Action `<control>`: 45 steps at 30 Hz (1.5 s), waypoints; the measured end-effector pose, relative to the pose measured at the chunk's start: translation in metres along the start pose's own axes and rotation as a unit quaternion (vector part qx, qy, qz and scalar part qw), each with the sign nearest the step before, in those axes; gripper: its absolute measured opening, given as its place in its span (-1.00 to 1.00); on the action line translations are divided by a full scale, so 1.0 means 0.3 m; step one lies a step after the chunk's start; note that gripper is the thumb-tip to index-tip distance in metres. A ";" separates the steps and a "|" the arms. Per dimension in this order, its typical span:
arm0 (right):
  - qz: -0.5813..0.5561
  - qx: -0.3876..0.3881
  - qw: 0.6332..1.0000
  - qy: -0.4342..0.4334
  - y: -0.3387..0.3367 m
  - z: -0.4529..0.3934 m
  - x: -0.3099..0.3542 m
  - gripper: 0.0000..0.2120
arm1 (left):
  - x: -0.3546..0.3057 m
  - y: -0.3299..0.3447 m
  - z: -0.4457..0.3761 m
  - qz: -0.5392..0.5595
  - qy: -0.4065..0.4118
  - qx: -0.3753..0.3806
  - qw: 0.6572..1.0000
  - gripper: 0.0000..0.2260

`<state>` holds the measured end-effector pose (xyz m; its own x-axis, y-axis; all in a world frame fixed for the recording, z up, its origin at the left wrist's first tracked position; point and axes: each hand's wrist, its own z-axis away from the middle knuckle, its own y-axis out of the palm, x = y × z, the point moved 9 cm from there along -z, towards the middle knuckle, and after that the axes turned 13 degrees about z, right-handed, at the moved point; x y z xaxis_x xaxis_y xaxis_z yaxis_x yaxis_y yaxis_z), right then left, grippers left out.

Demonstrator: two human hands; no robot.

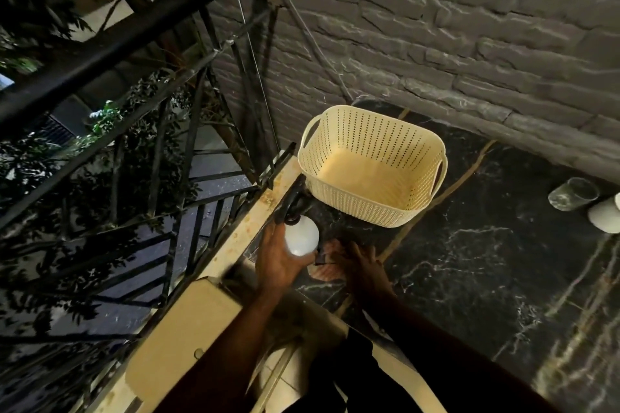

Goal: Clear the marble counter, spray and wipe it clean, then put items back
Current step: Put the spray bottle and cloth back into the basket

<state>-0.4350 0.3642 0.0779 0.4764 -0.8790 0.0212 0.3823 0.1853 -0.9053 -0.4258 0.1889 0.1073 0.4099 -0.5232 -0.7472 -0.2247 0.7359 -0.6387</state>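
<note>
Marble counter (486, 261) beside brick wall (436, 27)

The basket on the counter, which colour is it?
The basket is cream, with perforated walls; head view.

No readable text, label, brand or number anywhere in view. Nothing legible on the spray bottle (301, 235). Same for the basket (372, 164).

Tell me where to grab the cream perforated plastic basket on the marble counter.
Take the cream perforated plastic basket by its two loop handles, on the far-left and near-right short ends, coming from above. It stands upright, open and apparently empty, so the rim is free. The left hand holds a white spray bottle, so the right hand is the free one.
</note>
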 end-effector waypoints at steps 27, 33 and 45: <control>-0.069 -0.086 0.988 0.107 -0.430 -0.409 -0.518 -0.40 | -0.615 0.187 -0.450 0.025 0.060 0.026 0.998 -0.05; -0.033 -0.019 0.995 0.095 -0.280 -0.482 -0.535 -0.42 | -0.516 0.321 -0.546 -0.017 -0.004 0.093 0.996 -0.06; -0.056 -0.007 0.995 0.087 -0.370 -0.400 -0.527 -0.50 | -0.474 0.338 -0.574 0.002 -0.022 0.100 0.995 -0.01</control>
<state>-0.6479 0.4299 0.1240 0.2864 -0.9569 0.0488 0.4134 0.0775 -0.9072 -0.6591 0.2639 0.1170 0.4482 -0.5041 -0.7382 -0.0477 0.8112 -0.5829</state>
